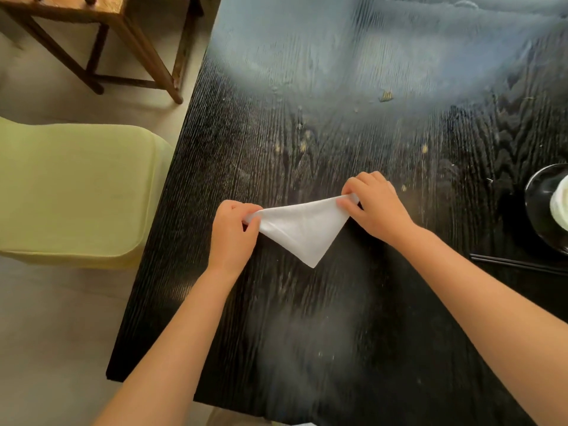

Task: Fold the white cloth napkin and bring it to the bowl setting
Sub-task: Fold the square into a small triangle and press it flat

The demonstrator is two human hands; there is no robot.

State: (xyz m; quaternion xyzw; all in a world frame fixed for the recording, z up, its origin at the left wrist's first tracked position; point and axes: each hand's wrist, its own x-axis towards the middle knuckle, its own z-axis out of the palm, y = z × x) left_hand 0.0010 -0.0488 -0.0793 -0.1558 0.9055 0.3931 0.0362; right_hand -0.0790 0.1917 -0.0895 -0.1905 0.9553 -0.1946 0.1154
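Note:
The white cloth napkin [302, 229] is folded into a triangle, its point towards me, just above the dark wooden table [338, 318]. My left hand [234, 233] pinches its left corner. My right hand [373, 207] pinches its right corner, and the top edge is stretched between them. At the right edge of the view sits the bowl setting: a dark plate [536, 207] with a white bowl [561, 204] on it, mostly cut off by the frame. Black chopsticks [516, 263] lie in front of the plate.
A pale green upholstered chair [73, 192] stands at the table's left side. A brown wooden chair [123, 35] is at the back left on the light floor. Small crumbs dot the table's middle [385, 96].

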